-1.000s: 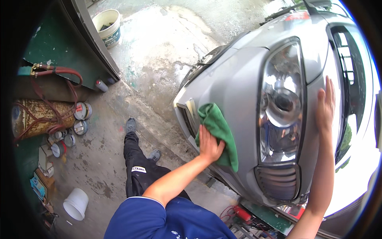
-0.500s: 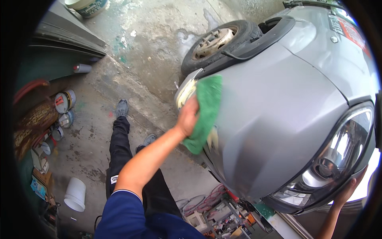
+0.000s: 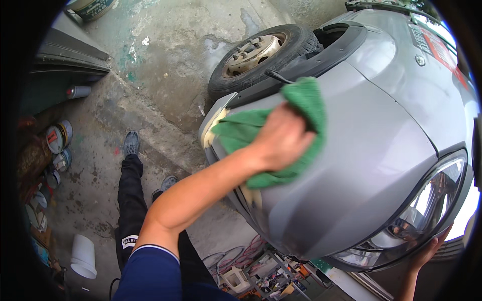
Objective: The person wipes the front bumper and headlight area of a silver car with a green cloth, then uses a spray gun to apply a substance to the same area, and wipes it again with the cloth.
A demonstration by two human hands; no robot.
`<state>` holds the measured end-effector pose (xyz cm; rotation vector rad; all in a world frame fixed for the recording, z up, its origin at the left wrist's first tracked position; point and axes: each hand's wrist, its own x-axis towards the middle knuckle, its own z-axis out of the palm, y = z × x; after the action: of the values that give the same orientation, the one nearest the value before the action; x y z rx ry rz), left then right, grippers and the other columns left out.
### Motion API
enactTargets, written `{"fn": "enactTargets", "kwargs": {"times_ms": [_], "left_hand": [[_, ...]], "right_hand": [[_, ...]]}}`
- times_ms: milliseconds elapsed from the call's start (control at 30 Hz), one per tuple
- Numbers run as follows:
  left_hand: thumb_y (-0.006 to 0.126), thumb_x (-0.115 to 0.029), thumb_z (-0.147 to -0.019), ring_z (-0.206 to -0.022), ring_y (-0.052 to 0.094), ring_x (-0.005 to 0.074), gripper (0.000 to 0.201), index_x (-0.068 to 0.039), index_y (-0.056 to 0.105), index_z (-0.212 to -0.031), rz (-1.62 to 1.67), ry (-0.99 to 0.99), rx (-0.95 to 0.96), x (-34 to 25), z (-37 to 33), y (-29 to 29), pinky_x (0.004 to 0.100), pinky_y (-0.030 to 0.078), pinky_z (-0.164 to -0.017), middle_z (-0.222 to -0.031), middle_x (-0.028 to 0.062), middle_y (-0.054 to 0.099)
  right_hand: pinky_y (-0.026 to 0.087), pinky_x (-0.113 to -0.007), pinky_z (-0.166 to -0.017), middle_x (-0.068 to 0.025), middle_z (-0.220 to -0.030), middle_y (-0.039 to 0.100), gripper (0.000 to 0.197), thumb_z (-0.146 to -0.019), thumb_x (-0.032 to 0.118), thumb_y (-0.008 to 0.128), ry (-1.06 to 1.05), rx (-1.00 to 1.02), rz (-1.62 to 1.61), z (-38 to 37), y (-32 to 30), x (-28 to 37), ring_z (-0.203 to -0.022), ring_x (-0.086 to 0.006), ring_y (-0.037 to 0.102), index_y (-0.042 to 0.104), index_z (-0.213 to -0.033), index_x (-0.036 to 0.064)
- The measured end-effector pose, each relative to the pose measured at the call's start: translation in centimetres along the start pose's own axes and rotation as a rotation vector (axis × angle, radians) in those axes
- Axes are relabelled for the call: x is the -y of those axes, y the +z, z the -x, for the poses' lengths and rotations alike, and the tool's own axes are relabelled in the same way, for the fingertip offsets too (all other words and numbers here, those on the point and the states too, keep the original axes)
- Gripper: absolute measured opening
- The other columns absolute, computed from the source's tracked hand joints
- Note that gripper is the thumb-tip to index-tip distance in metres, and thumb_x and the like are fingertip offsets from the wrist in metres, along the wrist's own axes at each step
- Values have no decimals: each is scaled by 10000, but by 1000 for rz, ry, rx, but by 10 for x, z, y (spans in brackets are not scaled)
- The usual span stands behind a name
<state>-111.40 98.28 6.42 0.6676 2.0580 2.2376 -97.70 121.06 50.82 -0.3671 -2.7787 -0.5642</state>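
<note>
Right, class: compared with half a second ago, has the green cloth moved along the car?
Yes. Against the wheel, the cloth has shifted to the right in the picture.

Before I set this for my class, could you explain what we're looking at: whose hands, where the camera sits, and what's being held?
There is no machine here, only a person working bare-handed. A wide fisheye camera on the head looks down, so straight edges bend. The left hand, slightly blurred, holds a green cloth against the silver car. The right hand is at the edge of the headlight, with nothing visible in it. Pale patches show beside the cloth. On the floor stand a white bucket and some cans.
</note>
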Motion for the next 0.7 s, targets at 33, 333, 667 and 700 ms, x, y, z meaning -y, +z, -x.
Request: {"fn": "enactTargets", "kwargs": {"times_ms": [33,333,667,700], "left_hand": [[567,-266,-799,-899,499,425,317,47,565,-851,13,112,94,-29,-27,3,512,356,-932,-891,235,561],[473,-697,-837,-1373,288,419,863,-38,420,-1392,140,223,95,-48,-52,9,500,223,-1129,-1464,283,316],[451,-347,-933,-1247,395,415,513,30,480,-1281,-174,-435,14,153,161,-33,452,288,-1076,-1318,252,459],[447,-346,-942,-1228,408,412,494,22,489,-1269,-233,-410,-34,158,164,-31,454,293,-1064,-1295,245,475]], "right_hand": [[222,-525,-1107,-178,-1538,214,847,-925,675,267,3,-2,-13,-1,0,1,-1417,-347,215,211,-1507,63],[192,-521,-1115,-175,-1547,186,864,-916,680,317,16,1,-51,0,-4,-5,-1420,-334,195,196,-1510,63],[166,-537,-1121,-151,-1557,171,795,-933,608,339,48,-22,-133,-2,-6,-26,-1425,-322,181,204,-1512,81],[170,-541,-1118,-149,-1557,170,796,-933,607,342,66,-23,-142,-1,-6,-29,-1425,-320,180,202,-1513,81]]}}
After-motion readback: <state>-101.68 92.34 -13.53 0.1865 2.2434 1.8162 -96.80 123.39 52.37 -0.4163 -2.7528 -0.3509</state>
